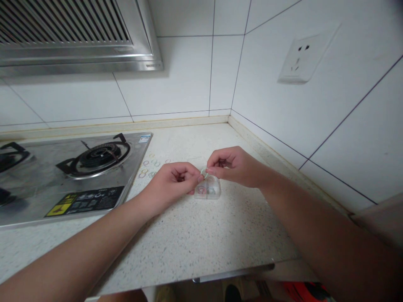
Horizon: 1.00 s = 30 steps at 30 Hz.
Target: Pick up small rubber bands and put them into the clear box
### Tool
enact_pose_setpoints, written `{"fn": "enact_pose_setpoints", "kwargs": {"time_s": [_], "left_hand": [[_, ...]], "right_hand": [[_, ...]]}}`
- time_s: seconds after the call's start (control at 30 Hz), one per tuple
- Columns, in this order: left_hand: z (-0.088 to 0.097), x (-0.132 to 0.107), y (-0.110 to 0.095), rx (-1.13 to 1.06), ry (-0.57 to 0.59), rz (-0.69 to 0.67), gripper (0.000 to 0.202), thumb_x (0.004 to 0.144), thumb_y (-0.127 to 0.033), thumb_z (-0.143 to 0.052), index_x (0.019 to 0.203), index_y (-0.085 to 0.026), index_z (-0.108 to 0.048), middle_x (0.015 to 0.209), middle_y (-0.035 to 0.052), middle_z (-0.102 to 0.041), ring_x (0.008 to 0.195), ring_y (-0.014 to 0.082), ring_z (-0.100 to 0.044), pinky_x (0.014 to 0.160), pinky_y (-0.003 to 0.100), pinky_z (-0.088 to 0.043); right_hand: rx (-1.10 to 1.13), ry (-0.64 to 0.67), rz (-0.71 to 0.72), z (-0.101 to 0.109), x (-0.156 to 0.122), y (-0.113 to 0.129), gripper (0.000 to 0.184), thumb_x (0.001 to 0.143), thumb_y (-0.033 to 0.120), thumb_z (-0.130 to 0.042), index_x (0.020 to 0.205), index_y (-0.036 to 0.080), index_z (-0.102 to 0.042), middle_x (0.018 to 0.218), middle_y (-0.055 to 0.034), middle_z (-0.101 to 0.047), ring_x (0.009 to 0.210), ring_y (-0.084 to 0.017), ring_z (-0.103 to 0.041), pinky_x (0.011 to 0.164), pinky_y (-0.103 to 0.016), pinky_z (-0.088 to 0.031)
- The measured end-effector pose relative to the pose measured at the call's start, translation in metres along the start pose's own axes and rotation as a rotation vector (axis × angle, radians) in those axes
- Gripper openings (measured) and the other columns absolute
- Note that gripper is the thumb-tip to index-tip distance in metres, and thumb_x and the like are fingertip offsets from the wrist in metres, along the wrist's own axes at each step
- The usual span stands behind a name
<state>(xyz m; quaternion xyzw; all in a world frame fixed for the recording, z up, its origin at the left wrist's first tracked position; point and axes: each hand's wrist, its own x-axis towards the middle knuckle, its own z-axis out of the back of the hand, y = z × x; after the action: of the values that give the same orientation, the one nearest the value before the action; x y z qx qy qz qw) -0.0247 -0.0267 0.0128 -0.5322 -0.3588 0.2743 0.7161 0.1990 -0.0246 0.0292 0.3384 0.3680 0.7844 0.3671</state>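
Between my two hands is a small pale green ring, which looks like a hair tie [204, 173]. My left hand [176, 180] pinches its left side between thumb and forefinger. On its right side, the thumb and forefinger of my right hand [234, 167] pinch it too. Right below sits a small clear plastic box [206, 193] on the counter, with a reddish ring and other small items inside. My hands partly cover the box. Several thin loose rings [145, 163] in yellow, grey and brownish tones lie on the counter beyond my left hand.
A steel gas stove [103, 184] with black burner supports is at left, close to my left forearm. Above it hangs a range hood [78, 46]. The speckled counter [220, 235] meets tiled walls at the back and right. A wall socket [299, 58] is on the right wall.
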Motion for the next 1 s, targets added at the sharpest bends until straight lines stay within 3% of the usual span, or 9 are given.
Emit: {"fn": "enact_pose_setpoints", "kwargs": {"time_s": [1.0], "left_hand": [[-0.0007,0.0006,-0.0006,0.078,0.022,0.006,0.018,0.090,-0.029,-0.064,0.080,-0.014,-0.066,0.062,-0.0025,-0.058,0.056,0.0074,-0.048,0.055,0.019,-0.036]], "right_hand": [[0.043,0.099,0.005,-0.0036,0.0005,-0.0001,0.028,0.082,0.037,-0.068,0.089,0.010,-0.065,0.078,-0.0014,-0.063,0.068,-0.001,-0.052,0.062,-0.013,-0.042]]}}
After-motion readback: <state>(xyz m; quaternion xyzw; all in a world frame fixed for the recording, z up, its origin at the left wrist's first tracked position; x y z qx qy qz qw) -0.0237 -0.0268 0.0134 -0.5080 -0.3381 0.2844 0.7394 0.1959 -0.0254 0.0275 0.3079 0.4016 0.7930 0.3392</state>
